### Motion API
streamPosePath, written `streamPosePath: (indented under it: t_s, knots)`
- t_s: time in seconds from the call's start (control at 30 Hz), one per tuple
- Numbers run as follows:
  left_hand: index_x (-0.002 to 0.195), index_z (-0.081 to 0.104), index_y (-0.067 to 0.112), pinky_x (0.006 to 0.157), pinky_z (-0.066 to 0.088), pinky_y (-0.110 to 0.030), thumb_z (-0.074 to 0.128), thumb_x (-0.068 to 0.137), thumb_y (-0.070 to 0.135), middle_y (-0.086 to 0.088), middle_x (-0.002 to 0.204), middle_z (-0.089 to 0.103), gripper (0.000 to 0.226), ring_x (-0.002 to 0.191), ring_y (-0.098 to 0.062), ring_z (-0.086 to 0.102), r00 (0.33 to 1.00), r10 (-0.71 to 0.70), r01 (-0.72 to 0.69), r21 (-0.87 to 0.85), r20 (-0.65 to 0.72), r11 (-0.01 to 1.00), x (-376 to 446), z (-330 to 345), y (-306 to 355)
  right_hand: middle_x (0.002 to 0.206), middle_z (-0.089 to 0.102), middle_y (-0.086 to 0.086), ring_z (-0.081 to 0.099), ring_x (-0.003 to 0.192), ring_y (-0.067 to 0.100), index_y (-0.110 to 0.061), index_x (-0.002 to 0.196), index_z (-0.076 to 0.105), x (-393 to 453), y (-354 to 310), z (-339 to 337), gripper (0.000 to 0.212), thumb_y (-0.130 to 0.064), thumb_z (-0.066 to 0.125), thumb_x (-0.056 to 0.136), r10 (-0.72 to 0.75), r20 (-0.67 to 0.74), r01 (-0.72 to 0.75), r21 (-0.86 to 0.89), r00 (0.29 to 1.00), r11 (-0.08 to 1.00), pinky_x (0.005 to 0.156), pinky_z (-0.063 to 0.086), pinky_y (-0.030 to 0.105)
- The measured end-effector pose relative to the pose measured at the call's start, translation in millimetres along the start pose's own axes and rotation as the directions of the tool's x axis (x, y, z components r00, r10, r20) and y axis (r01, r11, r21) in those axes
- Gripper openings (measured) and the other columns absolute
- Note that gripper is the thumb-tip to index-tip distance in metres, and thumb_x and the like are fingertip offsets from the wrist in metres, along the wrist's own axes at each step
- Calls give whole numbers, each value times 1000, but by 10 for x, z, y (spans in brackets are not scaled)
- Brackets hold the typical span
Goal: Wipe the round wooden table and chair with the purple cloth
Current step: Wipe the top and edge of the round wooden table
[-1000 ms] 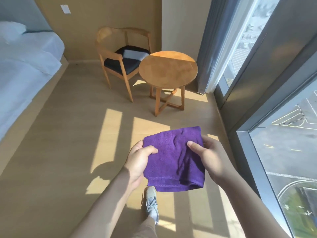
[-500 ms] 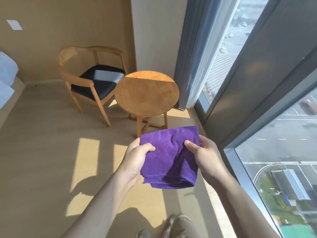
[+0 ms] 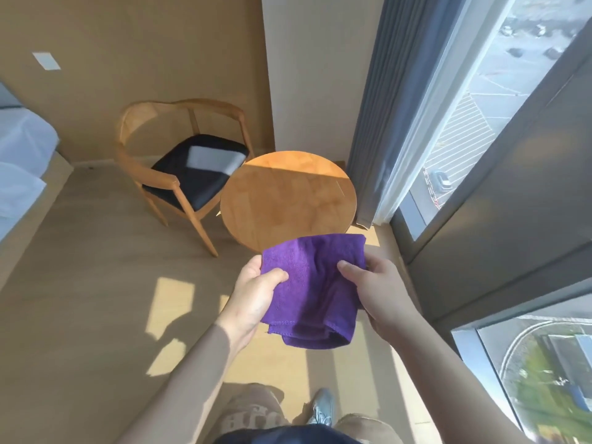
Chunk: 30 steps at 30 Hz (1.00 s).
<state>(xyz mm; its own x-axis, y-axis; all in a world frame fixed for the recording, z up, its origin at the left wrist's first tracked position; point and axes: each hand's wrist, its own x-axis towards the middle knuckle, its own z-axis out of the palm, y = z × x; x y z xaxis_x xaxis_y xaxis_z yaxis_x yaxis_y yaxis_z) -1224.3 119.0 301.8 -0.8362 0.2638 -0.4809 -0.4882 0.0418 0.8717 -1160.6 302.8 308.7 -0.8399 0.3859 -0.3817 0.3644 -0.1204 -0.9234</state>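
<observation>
Grip: the left hand [image 3: 253,296] pinches the left edge of the soft purple microfibre cloth [image 3: 312,283] between thumb and curled fingers; the right hand [image 3: 378,293] pinches the right edge the same way, thumb on top.
Cloth: folded and slack, it hangs in the air between the two hands, its lower fold drooping below them; it touches no furniture.
Table: the round light-wooden table [image 3: 288,200] stands just ahead of the hands, between the chair and the grey curtain [image 3: 368,123]; its near rim is hidden behind the cloth.
Chair: the curved wooden armchair with a dark seat cushion [image 3: 189,174] sits to the table's left, its seat close against the tabletop edge.
Progress: judged from this, no wiping has begun.
Risk, bunching: wiped while this loose, the cloth would likely roll up and leave strips of tabletop unwiped.
Risk, drop: releasing one hand to wipe could let the drooping fold slip to the floor.
Risk, missed spots: the far rim lies beside the curtain, and the chair seat nearly under the tabletop, so both are easy to skip.
</observation>
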Motion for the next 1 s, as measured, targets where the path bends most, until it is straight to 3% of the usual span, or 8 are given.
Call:
streamPosePath:
  t_s: [0.1, 0.2, 0.33, 0.47, 0.67, 0.8, 0.9, 1.0]
  knots:
    - [109, 65, 10, 68, 55, -27, 57, 97, 2, -6, 91, 76, 16, 80, -18, 71, 999, 14, -13, 2, -48, 1000, 283, 35, 112, 73, 66, 6, 65, 66, 25, -7, 83, 68, 382, -142, 59, 15, -9, 61, 96, 7, 34, -7, 14, 999, 1000, 51, 54, 35]
    - [114, 63, 13, 73, 57, -29, 61, 98, 7, -9, 103, 76, 17, 84, -17, 72, 996, 11, -6, 66, -89, 998, 643, 42, 199, 59, 56, -2, 52, 47, 16, -13, 70, 61, 746, -238, 154, 27, -6, 59, 96, 38, 54, -40, 22, 998, 999, 41, 42, 22]
    - [117, 58, 18, 89, 56, -35, 73, 90, 30, -8, 114, 69, 33, 99, -15, 69, 997, 39, -12, 351, -69, 936, 1239, 37, 331, 63, 54, 9, 48, 49, 21, -2, 79, 61, 1252, -352, 299, 14, -3, 58, 93, 93, 20, -94, 90, 995, 991, 41, 42, 23]
    - [128, 42, 34, 81, 40, -7, 76, 84, 50, 25, 122, 52, 58, 99, 19, 51, 997, 66, -32, 515, -47, 857, 1821, 57, 564, 73, 68, 17, 64, 60, 29, 8, 91, 66, 1823, -492, 436, 13, -4, 60, 92, 105, -65, -100, 72, 992, 992, 56, 58, 38]
    - [134, 55, 33, 110, 43, -28, 77, 71, 57, 14, 136, 61, 72, 128, 3, 54, 961, -1, -71, 252, 276, 965, 2485, 191, 970, 85, 76, 21, 73, 79, 44, -3, 93, 73, 2662, -853, 684, 10, -7, 64, 92, 134, -115, -133, 17, 984, 991, 76, 62, 54]
    - [145, 44, 32, 108, 46, -27, 81, 81, 36, 21, 137, 59, 74, 128, 4, 55, 953, 18, -119, 318, 304, 941, 2997, 286, 1217, 66, 70, 10, 72, 63, 33, -6, 84, 69, 3206, -1078, 690, 12, -7, 62, 94, 151, -37, -146, 113, 988, 983, 49, 53, 30]
    - [149, 46, 24, 111, 42, -23, 62, 101, 17, 15, 139, 58, 51, 128, 4, 53, 969, 58, -155, 410, 238, 899, 3393, 313, 1372, 70, 72, 7, 76, 72, 28, -4, 91, 67, 3541, -1154, 627, 9, 2, 61, 88, 162, 28, -164, 194, 986, 967, 58, 58, 28]
    - [129, 62, 29, 98, 46, -14, 48, 106, 7, 15, 122, 69, 35, 114, 5, 61, 970, 63, -166, 451, 236, 877, 3754, 394, 1435, 78, 73, 9, 75, 73, 20, -4, 96, 69, 3916, -1094, 514, 20, 10, 59, 86, 165, 31, -166, 42, 986, 985, 67, 60, 27]
